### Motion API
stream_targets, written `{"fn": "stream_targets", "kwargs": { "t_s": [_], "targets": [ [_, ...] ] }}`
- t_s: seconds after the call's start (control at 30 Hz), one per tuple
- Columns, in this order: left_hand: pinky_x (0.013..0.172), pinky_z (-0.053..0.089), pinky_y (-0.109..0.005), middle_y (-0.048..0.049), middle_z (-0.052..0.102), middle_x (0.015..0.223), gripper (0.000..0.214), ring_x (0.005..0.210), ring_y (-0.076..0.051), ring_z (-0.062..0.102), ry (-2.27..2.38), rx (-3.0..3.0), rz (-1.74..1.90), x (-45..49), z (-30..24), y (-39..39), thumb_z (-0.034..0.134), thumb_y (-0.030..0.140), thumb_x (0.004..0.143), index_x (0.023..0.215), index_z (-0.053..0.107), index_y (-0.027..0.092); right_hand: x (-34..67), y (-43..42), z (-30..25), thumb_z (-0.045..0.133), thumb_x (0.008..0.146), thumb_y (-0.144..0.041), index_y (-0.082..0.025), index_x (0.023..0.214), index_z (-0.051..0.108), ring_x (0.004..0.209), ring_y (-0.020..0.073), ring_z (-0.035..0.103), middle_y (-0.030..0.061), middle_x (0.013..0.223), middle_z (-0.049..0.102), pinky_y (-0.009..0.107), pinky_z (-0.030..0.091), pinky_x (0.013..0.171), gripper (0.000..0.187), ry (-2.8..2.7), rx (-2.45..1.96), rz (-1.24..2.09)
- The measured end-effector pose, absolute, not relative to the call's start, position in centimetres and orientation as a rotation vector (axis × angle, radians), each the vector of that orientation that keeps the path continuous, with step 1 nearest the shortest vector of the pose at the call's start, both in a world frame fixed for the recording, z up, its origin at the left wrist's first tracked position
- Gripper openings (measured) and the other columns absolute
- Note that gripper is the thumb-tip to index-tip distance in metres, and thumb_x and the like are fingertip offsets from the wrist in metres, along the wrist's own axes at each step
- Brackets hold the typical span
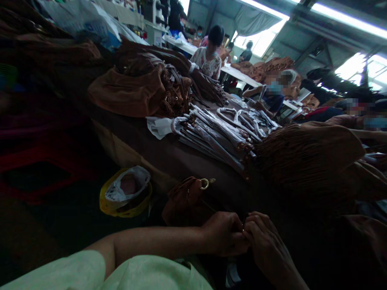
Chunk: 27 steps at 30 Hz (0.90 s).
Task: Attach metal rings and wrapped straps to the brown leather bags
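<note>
Two hands at work: your left hand (222,233) and right hand (264,241) are pinching a small dark piece (245,220), grips clamped, too dim to identify. You are holding it just beside a brown suede flap (184,201) with a metal ring (204,183).

A worker's left hand (223,234) and right hand (264,241) pinch a small dark item (244,220) at a crowded workbench, just beside a brown suede-like handbag (186,200) with a gold ring (204,183). Plastic-sleeved bag straps (214,139) lie farther along the table, a yellow bag (125,193) sits near left, and a co-worker in a floral top (207,60) sits far off.
</note>
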State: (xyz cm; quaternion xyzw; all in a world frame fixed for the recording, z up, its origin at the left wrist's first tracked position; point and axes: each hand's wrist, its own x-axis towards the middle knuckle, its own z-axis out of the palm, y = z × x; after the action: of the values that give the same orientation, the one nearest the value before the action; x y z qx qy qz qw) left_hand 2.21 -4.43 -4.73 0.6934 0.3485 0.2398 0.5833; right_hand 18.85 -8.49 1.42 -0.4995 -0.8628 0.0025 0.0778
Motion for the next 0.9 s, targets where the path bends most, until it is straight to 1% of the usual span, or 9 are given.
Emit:
{"fn": "stream_targets", "kwargs": {
  "t_s": [0.07, 0.13, 0.2, 0.3, 0.43, 0.57, 0.77, 0.83, 0.9],
  "targets": [
    [0.056, 0.036, -0.02, 0.0002, 0.067, 0.082, 0.016, 0.072, -0.014, 0.059, 0.845, 1.65, 0.556, 2.3, -4.8, -4.6, 0.061, 0.026, 0.074, 0.087, 0.063, 0.018, 18.7, -8.6, 1.1, 0.041, 0.092, -0.015, -0.02, 0.09, 0.055, 0.107, 0.0258, 0.049, 0.0076, 0.094, 0.059, 0.042, 0.041, 0.091, 0.015, -2.614, -1.468, -0.052],
    [0.055, 0.035, -0.02, 0.0005, 0.067, 0.082, 0.02, 0.073, -0.015, 0.06, 0.889, 1.665, 0.554, 2.3, -4.9, -4.9, 0.062, 0.026, 0.071, 0.089, 0.06, 0.019, 18.6, -8.4, 0.8, 0.04, 0.092, -0.013, -0.019, 0.09, 0.055, 0.106, 0.0268, 0.049, 0.0086, 0.095, 0.058, 0.044, 0.041, 0.09, 0.016, -2.622, -1.477, -0.139],
    [0.054, 0.035, -0.02, 0.0003, 0.067, 0.082, 0.024, 0.071, -0.015, 0.061, 0.892, 1.686, 0.566, 2.2, -5.1, -5.4, 0.063, 0.027, 0.071, 0.093, 0.057, 0.02, 18.6, -8.2, 0.7, 0.041, 0.092, -0.016, -0.019, 0.086, 0.054, 0.102, 0.0281, 0.05, 0.0097, 0.093, 0.057, 0.045, 0.042, 0.088, 0.014, -2.6, -1.533, -0.231],
    [0.057, 0.037, -0.021, 0.0002, 0.067, 0.086, 0.026, 0.073, -0.015, 0.061, 0.824, 1.714, 0.636, 1.9, -5.3, -6.0, 0.063, 0.022, 0.07, 0.095, 0.053, 0.02, 19.1, -7.9, 0.6, 0.043, 0.093, -0.025, -0.019, 0.084, 0.053, 0.097, 0.0289, 0.05, 0.0099, 0.089, 0.057, 0.045, 0.043, 0.084, 0.015, -2.542, -1.617, -0.313],
    [0.057, 0.038, -0.02, 0.0017, 0.066, 0.083, 0.025, 0.072, -0.013, 0.06, 0.878, 1.597, 0.678, 1.8, -5.3, -5.7, 0.063, 0.022, 0.071, 0.093, 0.051, 0.02, 19.9, -8.4, 1.1, 0.04, 0.096, -0.033, -0.021, 0.085, 0.053, 0.092, 0.0265, 0.051, 0.0086, 0.088, 0.058, 0.042, 0.045, 0.08, 0.021, -2.401, -1.723, -0.241],
    [0.055, 0.037, -0.019, 0.0027, 0.065, 0.08, 0.024, 0.071, -0.012, 0.057, 0.861, 1.519, 0.658, 2.0, -4.7, -4.9, 0.065, 0.022, 0.07, 0.09, 0.052, 0.02, 20.6, -8.9, 1.5, 0.04, 0.097, -0.032, -0.021, 0.085, 0.056, 0.092, 0.0245, 0.053, 0.007, 0.087, 0.06, 0.042, 0.045, 0.082, 0.022, -2.363, -1.73, -0.106],
    [0.056, 0.038, -0.019, 0.0031, 0.063, 0.077, 0.022, 0.069, -0.011, 0.057, 0.842, 1.387, 0.695, 2.2, -4.1, -4.7, 0.068, 0.024, 0.071, 0.085, 0.052, 0.018, 20.6, -8.8, 1.3, 0.048, 0.094, -0.029, -0.022, 0.106, 0.059, 0.102, 0.0211, 0.054, 0.0061, 0.102, 0.063, 0.036, 0.046, 0.087, 0.017, -2.299, -1.567, -0.036],
    [0.056, 0.038, -0.019, 0.0036, 0.062, 0.076, 0.022, 0.068, -0.01, 0.056, 0.841, 1.382, 0.718, 2.4, -4.4, -4.6, 0.067, 0.027, 0.072, 0.086, 0.053, 0.018, 20.0, -8.7, 1.5, 0.051, 0.093, -0.03, -0.022, 0.104, 0.06, 0.102, 0.0215, 0.055, 0.0053, 0.101, 0.065, 0.036, 0.044, 0.089, 0.016, -2.339, -1.551, -0.048],
    [0.055, 0.037, -0.019, 0.0034, 0.061, 0.077, 0.022, 0.068, -0.01, 0.055, 0.849, 1.41, 0.742, 2.6, -4.8, -4.4, 0.066, 0.03, 0.074, 0.087, 0.054, 0.017, 19.3, -8.6, 1.6, 0.053, 0.091, -0.033, -0.023, 0.102, 0.062, 0.101, 0.0231, 0.056, 0.0048, 0.099, 0.067, 0.04, 0.041, 0.092, 0.017, -2.395, -1.535, -0.131]
  ]
}}
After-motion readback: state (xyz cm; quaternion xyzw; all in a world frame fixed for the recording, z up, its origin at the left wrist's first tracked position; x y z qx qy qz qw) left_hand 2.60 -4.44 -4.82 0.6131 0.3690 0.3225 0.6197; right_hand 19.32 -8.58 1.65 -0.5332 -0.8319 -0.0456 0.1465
